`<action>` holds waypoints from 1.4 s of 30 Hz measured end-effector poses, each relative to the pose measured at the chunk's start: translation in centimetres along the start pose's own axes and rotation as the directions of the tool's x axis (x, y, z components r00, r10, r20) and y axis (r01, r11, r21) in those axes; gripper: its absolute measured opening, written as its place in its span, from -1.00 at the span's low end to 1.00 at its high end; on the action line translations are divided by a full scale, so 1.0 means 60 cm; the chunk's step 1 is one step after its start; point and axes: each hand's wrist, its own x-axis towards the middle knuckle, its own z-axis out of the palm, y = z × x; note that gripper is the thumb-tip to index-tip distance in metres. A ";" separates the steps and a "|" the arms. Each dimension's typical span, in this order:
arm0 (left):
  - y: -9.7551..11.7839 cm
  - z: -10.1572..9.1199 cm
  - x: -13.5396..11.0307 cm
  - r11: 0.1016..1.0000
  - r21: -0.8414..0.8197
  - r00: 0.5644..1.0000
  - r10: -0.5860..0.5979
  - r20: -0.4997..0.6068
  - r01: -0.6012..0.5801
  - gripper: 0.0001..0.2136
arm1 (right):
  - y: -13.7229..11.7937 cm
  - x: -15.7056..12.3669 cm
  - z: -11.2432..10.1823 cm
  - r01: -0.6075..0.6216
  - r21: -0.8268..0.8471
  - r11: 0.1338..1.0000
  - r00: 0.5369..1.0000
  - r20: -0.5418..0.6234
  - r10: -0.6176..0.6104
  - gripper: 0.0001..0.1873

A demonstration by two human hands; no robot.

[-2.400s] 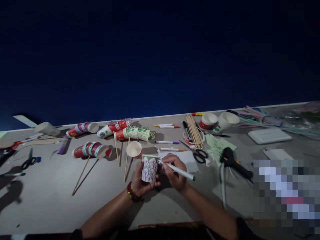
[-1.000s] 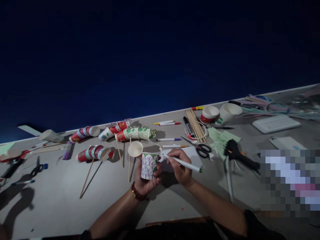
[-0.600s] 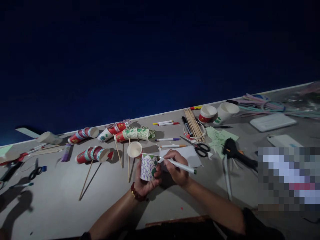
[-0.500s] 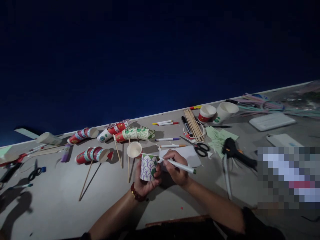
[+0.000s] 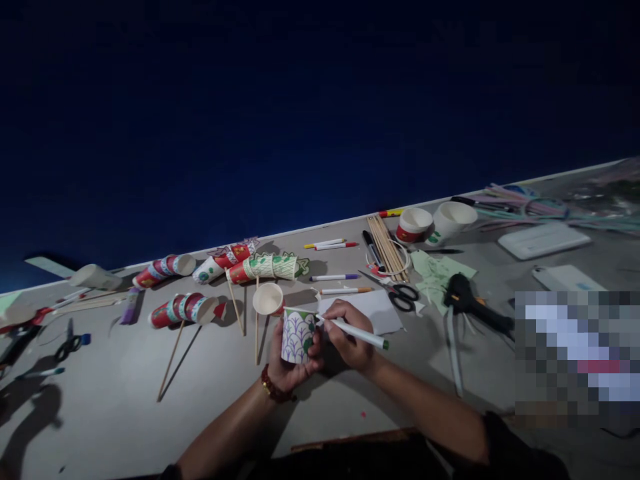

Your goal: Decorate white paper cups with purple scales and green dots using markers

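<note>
My left hand (image 5: 293,373) is closed around a white paper cup (image 5: 296,339) drawn over with purple scale lines and green patches. In my right hand (image 5: 349,337) is a white marker pen (image 5: 361,333) with a green end, its tip at the upper right side of the cup. Whether the tip touches the cup I cannot make out. Just behind the held cup is a red and white paper cup (image 5: 269,299), its mouth showing. A white sheet of paper (image 5: 383,312) lies beyond my right hand.
Decorated cup chains (image 5: 270,268) on sticks lie at the back left. Scissors (image 5: 403,297), a glue gun (image 5: 477,307), wooden sticks (image 5: 389,248) and two paper cups (image 5: 455,220) are to the right. A purple marker (image 5: 334,277) and an orange marker (image 5: 346,291) lie behind my hands.
The marker's rear end has shifted slightly left and down. Both hands keep nearly the same place, and the cup stays in my left hand.
</note>
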 end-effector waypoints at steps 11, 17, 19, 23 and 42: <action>0.001 0.000 -0.001 1.000 0.003 1.000 -0.002 0.008 0.002 -0.55 | 0.003 0.000 0.000 -0.006 0.012 1.000 1.000 0.001 0.006 -0.93; 0.000 -0.001 0.000 1.000 -0.007 1.000 -0.008 0.013 0.008 -0.57 | 0.004 -0.002 0.001 -0.023 0.026 0.999 1.000 -0.004 0.023 -0.97; -0.001 -0.002 0.001 1.000 -0.005 1.000 -0.002 0.012 0.002 -0.56 | 0.004 -0.004 0.001 -0.015 0.065 0.998 1.000 -0.007 0.016 -0.96; -0.003 0.000 0.002 1.000 0.013 1.000 0.011 0.007 -0.011 -0.53 | 0.003 -0.005 -0.004 0.033 0.193 0.981 0.998 -0.059 -0.022 -0.92; -0.010 -0.012 0.030 0.965 0.185 0.981 0.171 0.092 -0.186 -0.53 | 0.009 0.017 0.001 -0.288 0.252 0.924 0.923 -0.185 0.338 -0.64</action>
